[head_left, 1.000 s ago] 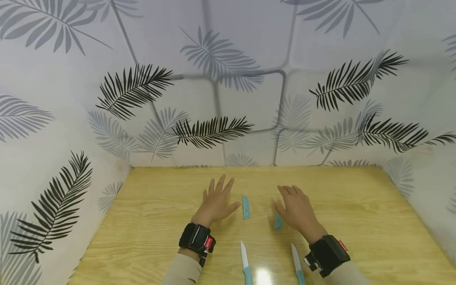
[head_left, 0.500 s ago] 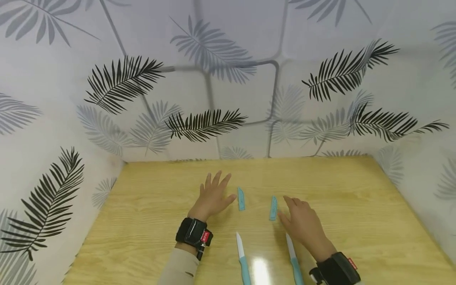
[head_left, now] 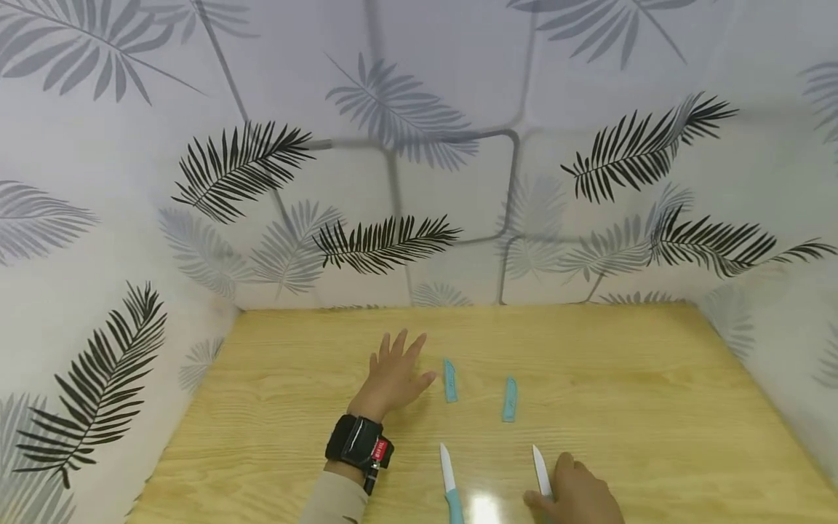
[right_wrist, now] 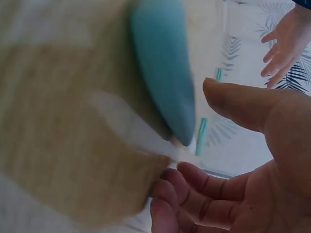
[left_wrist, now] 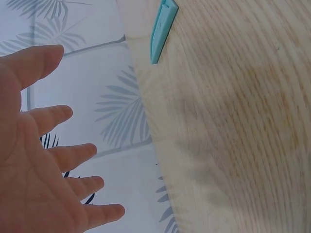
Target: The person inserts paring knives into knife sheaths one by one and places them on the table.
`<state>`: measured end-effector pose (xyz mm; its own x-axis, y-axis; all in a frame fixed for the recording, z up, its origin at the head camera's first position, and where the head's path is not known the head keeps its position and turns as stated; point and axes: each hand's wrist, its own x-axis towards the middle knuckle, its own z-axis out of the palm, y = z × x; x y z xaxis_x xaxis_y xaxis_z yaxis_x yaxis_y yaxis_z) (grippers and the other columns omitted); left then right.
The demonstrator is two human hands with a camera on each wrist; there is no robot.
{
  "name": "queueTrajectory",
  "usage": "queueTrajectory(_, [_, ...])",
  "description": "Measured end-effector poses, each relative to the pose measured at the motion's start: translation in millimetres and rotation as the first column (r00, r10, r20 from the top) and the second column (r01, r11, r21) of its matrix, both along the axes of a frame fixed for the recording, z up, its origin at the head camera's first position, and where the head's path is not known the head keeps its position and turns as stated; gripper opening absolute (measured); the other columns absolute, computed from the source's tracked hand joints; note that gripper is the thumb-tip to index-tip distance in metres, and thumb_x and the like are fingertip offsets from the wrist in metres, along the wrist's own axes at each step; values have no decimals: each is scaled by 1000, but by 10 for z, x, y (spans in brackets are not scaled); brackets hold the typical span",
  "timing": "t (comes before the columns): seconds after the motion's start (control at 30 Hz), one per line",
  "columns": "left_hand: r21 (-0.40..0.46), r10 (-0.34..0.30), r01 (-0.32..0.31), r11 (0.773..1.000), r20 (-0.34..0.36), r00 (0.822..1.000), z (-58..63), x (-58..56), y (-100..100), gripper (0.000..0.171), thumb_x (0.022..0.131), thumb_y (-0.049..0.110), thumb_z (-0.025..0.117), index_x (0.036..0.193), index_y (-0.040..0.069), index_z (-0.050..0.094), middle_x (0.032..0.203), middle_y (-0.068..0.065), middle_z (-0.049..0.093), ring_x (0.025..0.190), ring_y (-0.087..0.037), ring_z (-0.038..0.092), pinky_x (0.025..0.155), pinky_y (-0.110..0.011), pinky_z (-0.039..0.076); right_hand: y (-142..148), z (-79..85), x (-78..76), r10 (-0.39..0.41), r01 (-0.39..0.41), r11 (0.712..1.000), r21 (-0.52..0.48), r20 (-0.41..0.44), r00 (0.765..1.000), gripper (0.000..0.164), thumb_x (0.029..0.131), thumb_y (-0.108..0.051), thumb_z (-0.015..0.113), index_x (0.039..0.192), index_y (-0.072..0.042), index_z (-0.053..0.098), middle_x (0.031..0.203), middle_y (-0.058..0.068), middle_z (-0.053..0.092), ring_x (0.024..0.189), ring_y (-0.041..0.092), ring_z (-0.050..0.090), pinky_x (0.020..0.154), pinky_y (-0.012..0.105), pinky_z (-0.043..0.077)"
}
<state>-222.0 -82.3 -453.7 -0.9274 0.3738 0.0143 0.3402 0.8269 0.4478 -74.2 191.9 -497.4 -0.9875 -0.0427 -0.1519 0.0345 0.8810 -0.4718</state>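
Note:
Two small knives with pale blades and turquoise handles lie on the table. My right hand (head_left: pixel 583 498) is over the handle of the right knife (head_left: pixel 542 471), thumb to its left and fingers to its right. In the right wrist view, thumb and fingers stand apart near the turquoise handle (right_wrist: pixel 163 68), not closed round it. The left knife (head_left: pixel 448 473) lies untouched. Farther back are two turquoise blade sheaths, a left sheath (head_left: pixel 450 380) and a right sheath (head_left: pixel 509 399). My left hand (head_left: pixel 391 375), fingers spread, holds nothing beside the left sheath.
The wood-grain table (head_left: pixel 275 407) ends at a back wall (head_left: pixel 458 276) covered with leaf-patterned cloth. Similar cloth hangs at the left and right sides. A bright light reflection lies on the table between the knives.
My right hand has moved back from beside the right sheath to the right knife's handle, uncovering that sheath. My left hand has stayed almost still.

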Motion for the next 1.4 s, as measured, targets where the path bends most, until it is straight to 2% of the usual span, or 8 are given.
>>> queueTrajectory(0.13, [7,5,-5,1000,14,1000,-20,2,-23,68,93,45,52,150,18,26,151,-19,14,135,-42,-3,102,-65,7,-16,-55,24,0,2,998,-70,29,1000,46,72,-33,77,78,4,49,68,7,47,58,17,52,52,30,52])
queueTrajectory(0.33, [6,-7,6,1000,34,999,-41,11,28,68,93,46,50,150,19,24,152,-18,12,136,-40,-5,103,-64,7,-10,-83,71,-40,46,996,-70,83,996,47,74,-34,75,83,5,49,68,7,48,58,17,52,52,30,51])
queueTrajectory(0.5, [38,-18,17,999,34,999,-40,17,64,67,94,43,51,150,17,25,151,-20,11,135,-41,-5,103,-64,5,-7,-91,96,-58,64,996,-70,84,995,46,75,-32,74,83,6,50,68,7,48,57,17,52,51,30,50])
queueTrajectory(0.8, [-3,-18,18,1000,32,999,-77,21,82,66,94,43,51,149,18,26,151,-19,12,136,-41,-3,103,-64,8,-18,-127,157,-54,55,996,-69,3,999,35,78,-23,72,79,4,50,66,5,47,55,15,51,50,29,50])
queueTrajectory(1.03, [-20,-27,27,999,39,999,-85,39,86,67,93,45,50,150,19,25,152,-19,10,136,-41,-3,103,-63,8,-18,-114,173,-76,78,994,-80,35,997,26,81,-19,68,78,2,52,67,5,48,56,15,51,51,28,50])
queueTrajectory(1.17, [-26,-35,36,999,32,999,-79,40,84,67,94,45,50,150,18,25,151,-20,11,135,-43,-2,103,-64,9,-5,-86,181,-63,65,994,-92,30,998,23,81,-16,67,77,2,52,66,4,50,55,14,51,50,25,50])
queueTrajectory(1.4, [-54,1,1,999,36,999,-41,22,99,70,93,43,52,151,18,22,151,-18,14,135,-43,3,103,-64,12,15,-14,179,-42,36,993,-115,-48,998,22,80,-15,65,74,2,52,61,3,52,50,11,55,47,21,50])
